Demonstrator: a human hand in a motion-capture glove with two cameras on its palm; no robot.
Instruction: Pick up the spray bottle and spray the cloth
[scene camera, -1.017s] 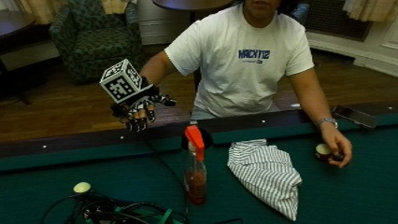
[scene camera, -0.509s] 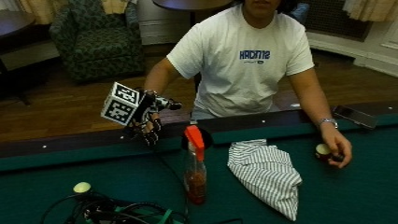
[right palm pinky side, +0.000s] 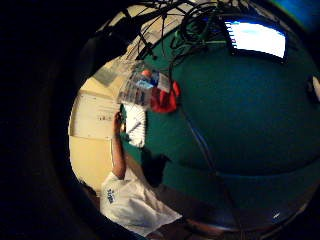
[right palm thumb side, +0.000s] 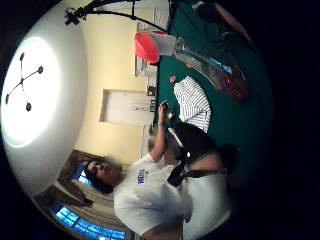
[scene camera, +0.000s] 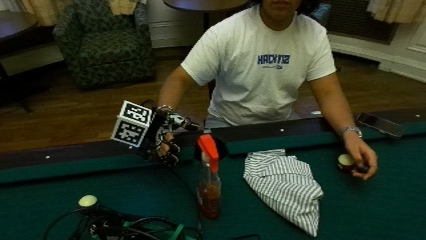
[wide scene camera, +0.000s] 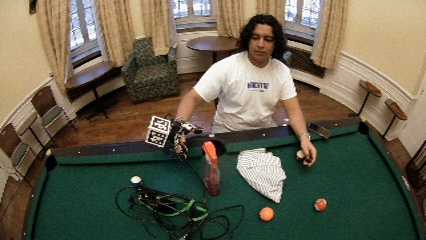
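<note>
— Where's everything on the table (scene camera: 373, 210)?
— The striped cloth (scene camera: 287, 187) lies flat; the spray bottle (scene camera: 209, 181) stands upright just beside it.
— And the gloved right hand (scene camera: 166, 145)?
— Near the bottle's orange top, not touching, fingers relaxed, holding nothing.

On the green pool table (wide scene camera: 373, 165) stands one spray bottle (scene camera: 209, 182) with an orange trigger head, and one striped cloth (scene camera: 286, 187) lies crumpled beside it. Four billiard balls show in the wide outside view: one pale ball (wide scene camera: 136, 180) near the cables, one pale ball (wide scene camera: 300, 155) at the person's bare left hand (scene camera: 360, 160), one orange ball (wide scene camera: 266, 214) and one red-and-white ball (wide scene camera: 320, 204). There is one tangle of black and green cables (wide scene camera: 174, 212) and one phone (scene camera: 379, 124) on the table's rail. One gloved right hand (scene camera: 165, 142) hangs above the rail. One person sits at the table.
</note>
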